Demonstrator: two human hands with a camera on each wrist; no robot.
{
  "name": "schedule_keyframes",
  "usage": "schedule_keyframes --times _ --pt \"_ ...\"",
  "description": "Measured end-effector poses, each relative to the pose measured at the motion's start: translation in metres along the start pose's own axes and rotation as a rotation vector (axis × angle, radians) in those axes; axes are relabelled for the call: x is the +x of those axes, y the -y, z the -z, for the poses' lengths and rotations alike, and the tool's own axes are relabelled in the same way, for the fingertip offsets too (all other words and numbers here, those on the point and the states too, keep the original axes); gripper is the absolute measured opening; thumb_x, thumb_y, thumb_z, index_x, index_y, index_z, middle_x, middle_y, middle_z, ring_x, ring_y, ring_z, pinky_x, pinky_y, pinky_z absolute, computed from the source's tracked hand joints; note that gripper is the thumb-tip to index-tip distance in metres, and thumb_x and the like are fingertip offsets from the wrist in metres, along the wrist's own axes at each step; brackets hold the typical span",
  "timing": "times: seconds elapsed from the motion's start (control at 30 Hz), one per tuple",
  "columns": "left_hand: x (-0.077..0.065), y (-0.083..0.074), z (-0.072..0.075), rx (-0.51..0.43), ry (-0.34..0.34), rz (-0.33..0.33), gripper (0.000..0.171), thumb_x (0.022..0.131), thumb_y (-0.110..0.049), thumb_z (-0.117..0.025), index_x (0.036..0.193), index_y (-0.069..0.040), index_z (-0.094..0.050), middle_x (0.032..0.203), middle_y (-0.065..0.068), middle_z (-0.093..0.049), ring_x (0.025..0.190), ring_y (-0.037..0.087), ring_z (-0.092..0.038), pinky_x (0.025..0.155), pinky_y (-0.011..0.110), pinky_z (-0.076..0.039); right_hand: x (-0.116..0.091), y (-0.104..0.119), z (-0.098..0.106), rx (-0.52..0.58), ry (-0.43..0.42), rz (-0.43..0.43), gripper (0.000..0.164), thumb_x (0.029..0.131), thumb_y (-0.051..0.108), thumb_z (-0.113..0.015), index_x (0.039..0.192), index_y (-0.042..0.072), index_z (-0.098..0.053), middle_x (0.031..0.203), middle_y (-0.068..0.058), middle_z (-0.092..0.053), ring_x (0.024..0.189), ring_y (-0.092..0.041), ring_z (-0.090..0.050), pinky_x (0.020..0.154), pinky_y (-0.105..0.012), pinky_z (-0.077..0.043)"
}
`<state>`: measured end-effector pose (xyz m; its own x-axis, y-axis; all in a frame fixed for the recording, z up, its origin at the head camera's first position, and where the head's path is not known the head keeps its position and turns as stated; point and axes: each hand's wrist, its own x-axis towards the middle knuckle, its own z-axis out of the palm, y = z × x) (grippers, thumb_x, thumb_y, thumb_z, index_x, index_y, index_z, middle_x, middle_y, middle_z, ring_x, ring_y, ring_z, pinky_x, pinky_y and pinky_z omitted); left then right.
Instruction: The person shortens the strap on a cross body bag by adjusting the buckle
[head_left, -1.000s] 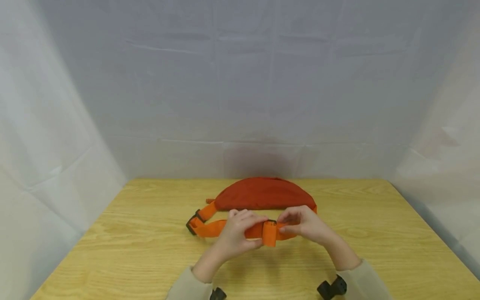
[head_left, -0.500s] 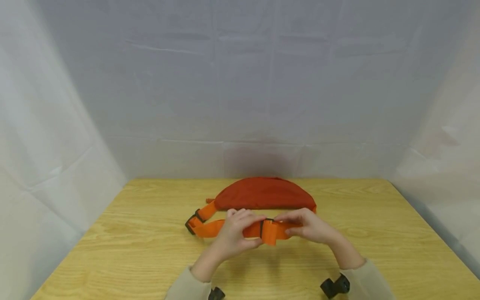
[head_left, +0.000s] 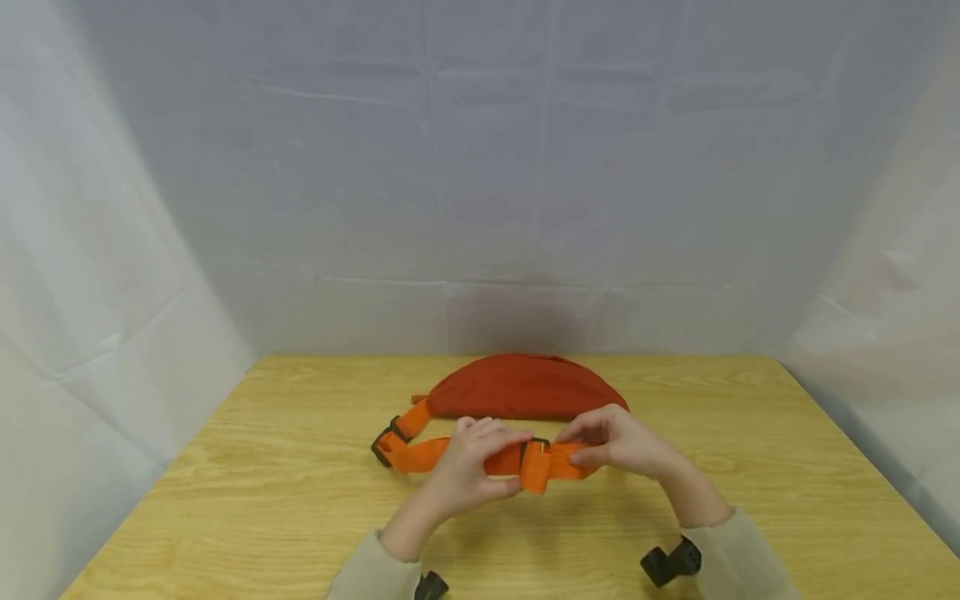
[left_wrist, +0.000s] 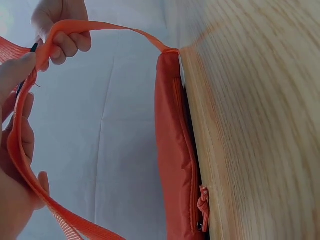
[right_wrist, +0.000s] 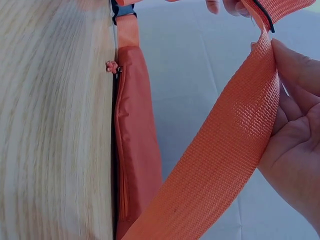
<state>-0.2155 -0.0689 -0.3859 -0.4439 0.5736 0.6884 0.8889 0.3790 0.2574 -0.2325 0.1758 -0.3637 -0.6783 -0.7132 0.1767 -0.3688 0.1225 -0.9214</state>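
A red waist bag (head_left: pixel 525 388) lies at the far middle of the table, its orange strap (head_left: pixel 426 456) looped toward the person. In the head view, my left hand (head_left: pixel 468 468) grips the strap beside a black slider (head_left: pixel 538 440), thumb below and fingers above. A short fold of webbing (head_left: pixel 535 472) hangs at the slider. My right hand (head_left: pixel 626 443) pinches the strap just right of it, thumb against index finger. In the right wrist view, the webbing (right_wrist: pixel 220 145) runs broad and flat past the right hand (right_wrist: pixel 300 115). The left palm lies behind the strap (left_wrist: pixel 20 140) in the left wrist view.
A black buckle (head_left: pixel 390 442) joins the strap at the bag's left. An orange zipper pull (left_wrist: pixel 202 202) hangs from the bag. The wooden table (head_left: pixel 247 500) meets pale sheeting (head_left: pixel 480 208) behind and at both sides.
The right hand first shifts left toward the slider, then back right along the strap. The slider and hanging fold have moved slightly left. The left hand and bag stay nearly still.
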Motion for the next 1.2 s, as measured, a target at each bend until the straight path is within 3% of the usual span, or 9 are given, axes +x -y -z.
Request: schedule_keyframes --times 0.3,0.47,0.57,0.87,1.2 --pt "-0.001 0.0005 -0.0003 0.004 -0.018 0.006 0.048 0.061 -0.015 -0.076 0.107 -0.008 -0.063 0.092 -0.004 -0.06 0.081 0.009 -0.051 0.072 0.033 -0.027 0.0008 0.0021 -0.0019 -0.023 0.012 0.009 0.029 0.08 0.001 -0.062 0.105 -0.014 -0.057 0.093 -0.024 -0.062 0.074 -0.014 -0.062 0.064 -0.033 -0.05" --pt "-0.0018 0.0017 -0.0002 0.007 -0.038 0.001 0.049 0.061 -0.015 -0.078 0.106 -0.007 -0.063 0.091 -0.004 -0.06 0.08 0.009 -0.051 0.072 0.034 -0.027 0.0004 -0.0002 -0.0012 -0.102 0.043 0.027 0.032 0.08 0.002 -0.062 0.11 -0.01 -0.057 0.104 -0.02 -0.059 0.086 -0.015 -0.06 0.071 -0.031 -0.048" --pt "-0.0023 0.0029 -0.0003 0.011 -0.041 -0.002 0.049 0.06 -0.015 -0.079 0.106 -0.007 -0.063 0.091 -0.003 -0.06 0.08 0.009 -0.052 0.072 0.034 -0.027 -0.0002 -0.0026 -0.0003 -0.094 0.066 0.052 0.033 0.081 0.0 -0.059 0.112 -0.011 -0.055 0.109 -0.023 -0.057 0.091 -0.016 -0.058 0.073 -0.032 -0.048" --pt "-0.0027 0.004 -0.0023 0.017 -0.03 -0.01 0.05 0.062 -0.015 -0.078 0.108 -0.009 -0.062 0.091 -0.003 -0.06 0.08 0.009 -0.052 0.072 0.034 -0.028 -0.0006 -0.0047 0.0002 -0.004 0.041 0.071 0.029 0.083 -0.004 -0.055 0.109 -0.017 -0.053 0.1 -0.028 -0.057 0.078 -0.013 -0.061 0.066 -0.034 -0.05" --pt "-0.0021 0.0031 -0.0026 0.024 -0.031 -0.009 0.05 0.062 -0.015 -0.079 0.108 -0.01 -0.062 0.091 -0.004 -0.06 0.081 0.009 -0.052 0.072 0.034 -0.028 0.0028 -0.0021 -0.0029 -0.012 0.024 0.042 0.027 0.082 -0.004 -0.056 0.107 -0.016 -0.054 0.096 -0.025 -0.06 0.076 -0.013 -0.062 0.065 -0.035 -0.05"
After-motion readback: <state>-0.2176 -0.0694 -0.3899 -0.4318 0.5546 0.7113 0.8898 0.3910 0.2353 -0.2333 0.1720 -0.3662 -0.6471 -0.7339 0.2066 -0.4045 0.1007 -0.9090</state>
